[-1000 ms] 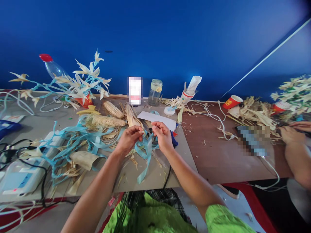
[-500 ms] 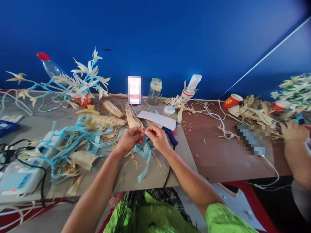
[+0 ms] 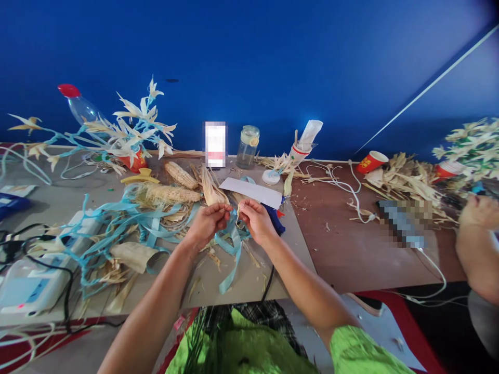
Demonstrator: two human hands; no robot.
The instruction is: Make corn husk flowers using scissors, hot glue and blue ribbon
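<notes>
My left hand (image 3: 210, 222) is closed in a pinch above the table; what sits between its fingertips is too small to make out. Just to its right, my right hand (image 3: 255, 221) pinches a thin pale strip of corn husk (image 3: 238, 212). A small gap separates the two sets of fingertips. Loose light-blue ribbon (image 3: 236, 246) lies below and between the hands, one end trailing toward the table's front. Behind my left hand sits a bunch of corn husk (image 3: 212, 189). A white paper strip (image 3: 253, 192) lies behind my right hand, next to a dark blue tool (image 3: 276, 221), partly hidden.
Corn cobs (image 3: 171, 194), tangled blue ribbon (image 3: 117, 228) and a power strip (image 3: 35, 283) crowd the left. A bottle (image 3: 248, 148) and a phone (image 3: 215, 143) stand behind. At right are a tablet-like device (image 3: 401, 223), a red cup (image 3: 372, 162) and another person's hand (image 3: 479, 210).
My fingertips have moved slightly apart, and the pale strip now shows at my right fingers. The other person's hand at the far right has shifted a little rightward.
</notes>
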